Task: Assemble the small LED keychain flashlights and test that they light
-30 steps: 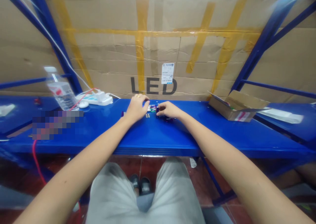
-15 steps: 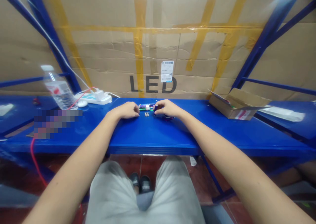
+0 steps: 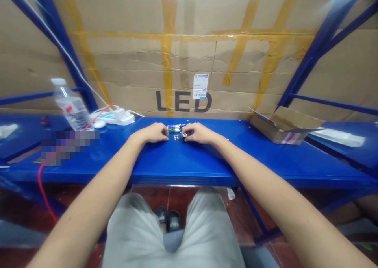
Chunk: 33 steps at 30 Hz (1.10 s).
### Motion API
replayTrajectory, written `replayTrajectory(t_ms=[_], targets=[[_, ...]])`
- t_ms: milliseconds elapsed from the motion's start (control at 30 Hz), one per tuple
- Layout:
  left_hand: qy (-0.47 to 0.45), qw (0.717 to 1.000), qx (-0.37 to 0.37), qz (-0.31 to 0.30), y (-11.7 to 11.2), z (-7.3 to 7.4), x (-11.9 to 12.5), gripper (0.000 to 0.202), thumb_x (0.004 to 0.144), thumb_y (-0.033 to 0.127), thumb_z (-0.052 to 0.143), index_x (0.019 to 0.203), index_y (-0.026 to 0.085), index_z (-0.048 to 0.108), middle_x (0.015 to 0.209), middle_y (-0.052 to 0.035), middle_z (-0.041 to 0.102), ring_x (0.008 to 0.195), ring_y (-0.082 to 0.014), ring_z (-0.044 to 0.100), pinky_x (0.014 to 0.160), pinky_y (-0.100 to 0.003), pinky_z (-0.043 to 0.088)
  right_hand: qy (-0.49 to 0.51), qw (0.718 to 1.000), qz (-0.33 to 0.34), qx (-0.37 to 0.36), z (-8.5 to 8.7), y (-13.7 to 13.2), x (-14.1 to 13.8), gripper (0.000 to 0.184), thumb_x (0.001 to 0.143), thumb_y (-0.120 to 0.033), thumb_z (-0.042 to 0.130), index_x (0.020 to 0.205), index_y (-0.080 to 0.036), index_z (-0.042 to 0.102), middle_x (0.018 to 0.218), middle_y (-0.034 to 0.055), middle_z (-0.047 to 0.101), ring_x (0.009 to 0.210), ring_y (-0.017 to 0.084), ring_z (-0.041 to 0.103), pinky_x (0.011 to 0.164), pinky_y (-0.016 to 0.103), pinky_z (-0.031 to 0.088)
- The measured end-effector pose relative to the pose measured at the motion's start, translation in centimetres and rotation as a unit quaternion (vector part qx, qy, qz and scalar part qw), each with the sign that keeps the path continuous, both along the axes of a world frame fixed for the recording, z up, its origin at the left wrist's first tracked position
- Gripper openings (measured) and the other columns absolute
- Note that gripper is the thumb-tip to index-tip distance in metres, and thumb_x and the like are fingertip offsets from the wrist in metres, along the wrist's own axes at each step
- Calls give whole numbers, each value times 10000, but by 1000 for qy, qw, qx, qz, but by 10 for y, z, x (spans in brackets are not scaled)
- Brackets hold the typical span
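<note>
Both my hands rest on a blue metal shelf (image 3: 183, 161) in front of me. My left hand (image 3: 153, 133) lies with its fingers curled in, just left of a row of small round silvery pieces (image 3: 176, 137). My right hand (image 3: 197, 133) pinches one small silvery round piece (image 3: 184, 135) at its fingertips, right of that row. Just behind the row lie a few thin green and purple sticks (image 3: 176, 127). What the left fingers hold, if anything, is hidden.
A clear water bottle (image 3: 70, 107) and a white power strip (image 3: 113, 117) with a red cable stand at the left. An open cardboard box (image 3: 283, 125) sits at the right. A taped cardboard wall marked LED (image 3: 183, 101) closes the back. My knees are below the shelf edge.
My left hand drew back from over the sticks to the left of the row. My right hand moved slightly left and now shows a small round piece at its fingertips.
</note>
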State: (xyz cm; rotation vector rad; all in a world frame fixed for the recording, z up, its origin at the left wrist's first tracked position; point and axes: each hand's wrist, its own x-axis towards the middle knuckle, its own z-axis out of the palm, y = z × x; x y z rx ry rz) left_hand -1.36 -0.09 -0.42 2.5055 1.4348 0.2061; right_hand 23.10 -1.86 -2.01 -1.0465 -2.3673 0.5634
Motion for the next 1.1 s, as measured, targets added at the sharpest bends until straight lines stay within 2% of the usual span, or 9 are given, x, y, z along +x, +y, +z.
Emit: replayTrajectory(t_ms=[100, 300, 433, 633, 767, 900, 1100], targets=[[4, 1000, 11, 5, 0, -1, 2, 150, 744, 222, 614, 830, 190, 733, 808, -41, 729, 738, -182, 638, 647, -257, 447, 11, 1000, 3, -12, 1, 0, -1, 170, 711, -141, 700, 875, -173, 731, 869, 15, 707, 789, 155, 609, 723, 264, 458], [-18, 1000, -7, 23, -1, 0, 4, 103, 724, 227, 666, 803, 175, 708, 781, -39, 707, 691, -169, 607, 623, -260, 435, 98, 993, -12, -59, 3, 0, -1, 165, 708, -262, 721, 813, -147, 668, 773, 12, 674, 743, 160, 604, 720, 286, 462], [-30, 999, 0, 22, -3, 0, 6, 86, 717, 212, 677, 787, 171, 705, 747, -33, 695, 664, -161, 595, 614, -259, 427, 71, 994, -26, -80, 1, 1, 0, 166, 710, -271, 722, 798, -148, 654, 748, 13, 670, 694, 150, 588, 677, 277, 448], [-30, 999, 31, 8, -4, -2, 7, 50, 721, 187, 660, 746, 180, 702, 712, -31, 693, 645, -158, 592, 599, -255, 420, 53, 997, -38, -47, -2, 3, -1, 138, 729, -257, 712, 777, -155, 632, 756, 11, 662, 710, 150, 588, 666, 269, 434], [-20, 996, 89, 2, 1, -8, 9, 59, 755, 183, 634, 760, 176, 692, 733, -45, 694, 662, -163, 593, 626, -268, 410, 52, 997, -52, -19, -3, 3, -1, 122, 744, -244, 703, 805, -150, 653, 785, 16, 677, 738, 154, 597, 690, 270, 437], [-4, 991, 132, -1, 4, -15, 12, 71, 784, 202, 628, 777, 178, 694, 773, -71, 692, 704, -195, 600, 643, -288, 400, 45, 998, -49, -22, -2, 0, -3, 119, 751, -242, 705, 824, -151, 680, 796, 16, 686, 744, 158, 603, 687, 272, 439], [-4, 994, 106, 2, 2, -13, 13, 99, 767, 137, 606, 750, 166, 699, 778, -75, 702, 735, -196, 627, 666, -281, 415, 14, 998, -35, -47, 0, -3, -3, 124, 756, -237, 712, 841, -147, 720, 754, 13, 680, 685, 144, 583, 662, 273, 438]])
